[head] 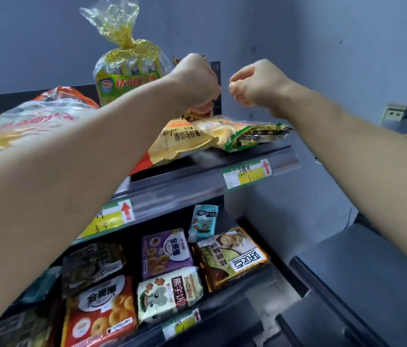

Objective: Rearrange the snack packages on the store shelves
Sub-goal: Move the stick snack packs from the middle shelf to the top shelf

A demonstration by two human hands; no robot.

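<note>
Both my arms reach up to the top shelf (247,152). My left hand (195,78) grips an orange-red snack package (198,113) that stands upright at the back right of this shelf, against a black perforated end panel (216,71); the hand hides most of the package. My right hand (252,83) hovers just right of it with its fingers curled, and I see nothing in it. A yellow chip bag (185,140) and a green-edged yellow package (252,132) lie flat in front of the held package.
A tall yellow-green tied bag (127,81) stands left of my left hand. A large orange-and-white bag (34,118) lies at far left. The lower shelf (222,314) holds several biscuit packs, among them a purple one (164,251) and a brown one (232,256). Grey wall behind.
</note>
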